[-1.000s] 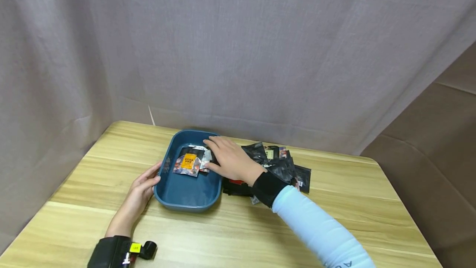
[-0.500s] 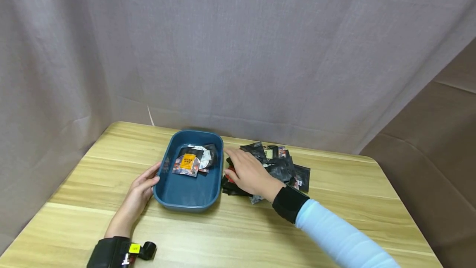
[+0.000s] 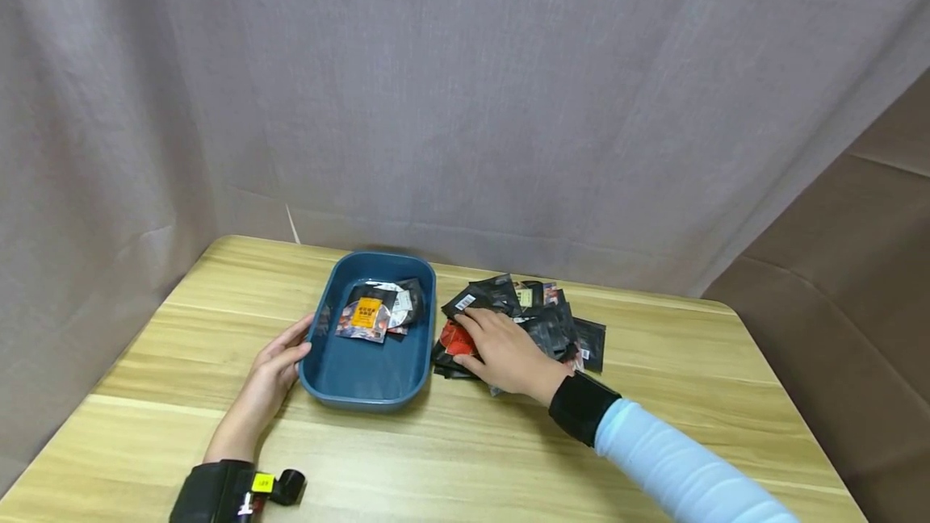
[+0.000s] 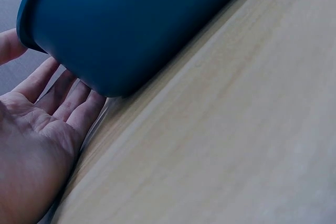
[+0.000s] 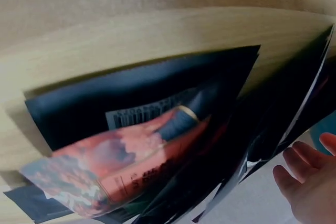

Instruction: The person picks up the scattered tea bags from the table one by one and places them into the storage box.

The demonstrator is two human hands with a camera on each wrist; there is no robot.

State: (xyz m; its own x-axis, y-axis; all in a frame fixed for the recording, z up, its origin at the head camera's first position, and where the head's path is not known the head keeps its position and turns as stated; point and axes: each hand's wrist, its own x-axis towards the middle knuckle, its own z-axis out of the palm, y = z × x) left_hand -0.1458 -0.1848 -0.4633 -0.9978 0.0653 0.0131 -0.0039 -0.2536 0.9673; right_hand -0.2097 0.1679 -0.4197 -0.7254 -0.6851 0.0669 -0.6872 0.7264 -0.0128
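At the left side of a blue plastic tray [image 3: 363, 382], my left hand [image 3: 272, 374] rests with its thumb at the rim and its fairly straight fingers against the outer wall. In the left wrist view, the fingers of the left hand [image 4: 58, 100] reach along the tray's lower side [image 4: 121, 35]. Inside the tray lie a few small packets, the top one a black pouch [image 3: 366, 313] with an orange label. My right hand [image 3: 504, 349] lies over a pile of black packets [image 3: 552, 329] to the tray's right, fingers extended. Its thumb is by a red packet [image 3: 458, 339].
The tray and pile share a wood-grain table [image 3: 349, 458]. A grey curtain [image 3: 465, 103] hangs behind its far edge. One black packet [image 3: 592, 344] sticks out at the pile's right. In the right wrist view a red-printed pouch [image 5: 121, 161] overlaps a dark barcoded one [image 5: 142, 93].
My right hand has drawn back from over the tray to the pile on the right. A dark packet now shows in the tray where the hand was. My left hand stays put.
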